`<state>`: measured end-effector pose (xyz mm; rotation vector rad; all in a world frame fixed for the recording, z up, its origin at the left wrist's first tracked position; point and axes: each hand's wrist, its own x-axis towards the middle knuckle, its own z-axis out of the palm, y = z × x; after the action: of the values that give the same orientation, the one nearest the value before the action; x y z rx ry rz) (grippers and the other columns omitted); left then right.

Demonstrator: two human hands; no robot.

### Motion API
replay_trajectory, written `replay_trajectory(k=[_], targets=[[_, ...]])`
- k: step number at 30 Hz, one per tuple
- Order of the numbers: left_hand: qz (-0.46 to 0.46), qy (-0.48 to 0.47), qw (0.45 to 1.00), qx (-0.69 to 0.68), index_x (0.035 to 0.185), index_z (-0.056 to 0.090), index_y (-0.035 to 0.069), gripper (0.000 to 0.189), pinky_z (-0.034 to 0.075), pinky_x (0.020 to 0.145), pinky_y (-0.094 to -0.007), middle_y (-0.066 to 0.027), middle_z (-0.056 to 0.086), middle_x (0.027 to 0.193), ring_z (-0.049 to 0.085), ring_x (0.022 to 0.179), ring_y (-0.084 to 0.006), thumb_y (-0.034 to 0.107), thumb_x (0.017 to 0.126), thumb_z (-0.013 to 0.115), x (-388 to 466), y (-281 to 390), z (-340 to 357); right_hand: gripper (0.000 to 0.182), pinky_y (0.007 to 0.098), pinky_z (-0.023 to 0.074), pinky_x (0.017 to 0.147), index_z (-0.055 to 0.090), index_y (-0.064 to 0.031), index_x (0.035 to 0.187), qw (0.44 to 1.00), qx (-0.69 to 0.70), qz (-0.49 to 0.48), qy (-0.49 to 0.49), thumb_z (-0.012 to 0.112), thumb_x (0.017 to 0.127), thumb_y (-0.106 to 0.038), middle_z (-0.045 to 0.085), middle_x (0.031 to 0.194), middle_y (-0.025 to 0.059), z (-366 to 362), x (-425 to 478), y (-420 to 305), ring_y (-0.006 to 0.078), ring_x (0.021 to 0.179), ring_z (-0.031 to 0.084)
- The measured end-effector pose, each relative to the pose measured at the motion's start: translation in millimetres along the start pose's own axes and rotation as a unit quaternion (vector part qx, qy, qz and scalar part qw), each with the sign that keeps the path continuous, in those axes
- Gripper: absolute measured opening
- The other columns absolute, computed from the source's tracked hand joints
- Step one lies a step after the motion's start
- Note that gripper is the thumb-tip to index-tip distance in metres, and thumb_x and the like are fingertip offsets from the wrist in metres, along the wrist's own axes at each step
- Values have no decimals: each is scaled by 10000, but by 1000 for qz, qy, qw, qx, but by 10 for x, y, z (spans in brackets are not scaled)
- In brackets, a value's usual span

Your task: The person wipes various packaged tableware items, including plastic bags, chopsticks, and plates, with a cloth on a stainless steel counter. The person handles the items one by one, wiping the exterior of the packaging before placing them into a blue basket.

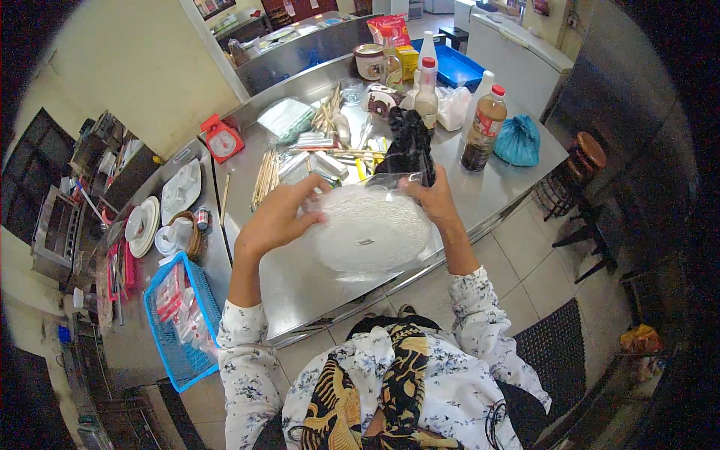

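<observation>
A clear plastic pack of white oval paper doilies (371, 236) lies tilted in front of me at the near side of the steel table. The doilies have lacy rims, and a small printed mark shows at the middle of the pack. At its upper left edge is my left hand (284, 216), thumb over the film and fingers behind. My right hand (436, 197) pinches the upper right corner of the plastic. Just beyond the right hand stands a bunched black plastic bag (406, 143). Bundles of wooden sticks (266, 177) and small wrapped packets lie past the left hand.
Sauce bottles (485, 129) and a tied blue bag (516, 140) stand at the right of the steel table (292, 298). A red kitchen scale (222, 139) sits at back left. To the left are a blue plastic basket (183, 365) and white plates (147, 225).
</observation>
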<state>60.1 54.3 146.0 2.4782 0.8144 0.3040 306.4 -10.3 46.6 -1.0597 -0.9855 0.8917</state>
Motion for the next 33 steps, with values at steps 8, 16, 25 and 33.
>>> replay_trajectory(k=[8,16,25,33], targets=[[47,99,982,-151,1004,514,44,322,416,666,-267,-46,557,839,526,744,-142,174,742,649,-223,-400,162,476,205,420,589,493,-6,926,994,71,-23,80,771,613,-231,539,757,3,12,11,222,77,648,501],[-35,162,975,-149,803,590,10,130,405,603,-237,-46,575,738,513,657,-115,118,746,634,-316,-524,290,479,222,438,632,498,-11,978,999,42,15,-15,762,627,-203,574,757,4,8,37,180,86,667,531],[24,220,958,-184,789,602,-10,101,457,667,-223,-66,621,732,585,703,-103,74,739,626,-428,-511,340,559,275,431,774,468,7,1113,996,-77,27,-32,721,638,-143,573,947,61,-276,21,26,149,830,547],[12,212,960,-182,795,593,-24,104,475,654,-239,-96,629,731,619,703,-139,56,732,616,-394,-307,452,345,287,415,656,469,15,1035,989,-133,-36,49,489,812,-248,543,866,87,305,-185,-719,162,731,499]])
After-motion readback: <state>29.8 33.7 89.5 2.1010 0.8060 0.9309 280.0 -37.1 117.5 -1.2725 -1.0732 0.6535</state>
